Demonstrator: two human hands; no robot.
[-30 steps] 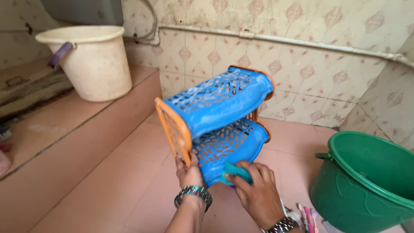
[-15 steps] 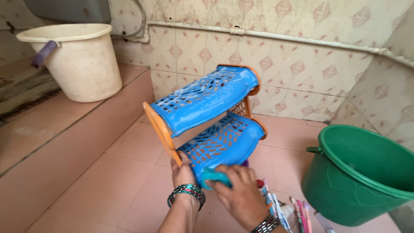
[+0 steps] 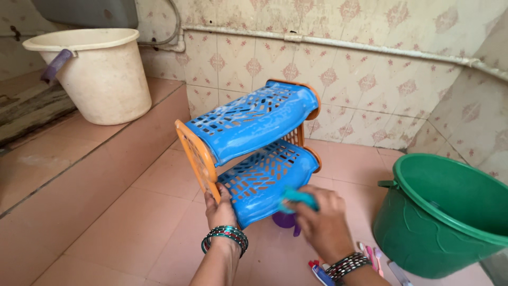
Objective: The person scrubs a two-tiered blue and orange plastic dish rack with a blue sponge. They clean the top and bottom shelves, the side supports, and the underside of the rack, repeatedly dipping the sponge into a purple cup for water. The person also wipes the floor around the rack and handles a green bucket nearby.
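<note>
A blue two-tier plastic rack point(image 3: 254, 122) with orange side panels is tipped over above the pink tiled floor, and soap foam covers its upper shelf. My left hand point(image 3: 219, 211) grips the near orange side panel at its lower end. My right hand point(image 3: 323, 220) presses a teal scrub pad point(image 3: 299, 197) against the outer edge of the lower blue shelf point(image 3: 264, 180). Bangles ring both wrists.
A green bucket point(image 3: 450, 212) stands at the right. A cream bucket point(image 3: 98, 71) with a purple handle sits on the raised step at the left. Toothbrushes and pens point(image 3: 370, 257) lie on the floor by my right wrist, and a purple object point(image 3: 284, 220) sits under the rack.
My right hand has slid the teal pad to the right along the lower shelf's edge. The rack has tilted slightly; my left hand's grip is unchanged.
</note>
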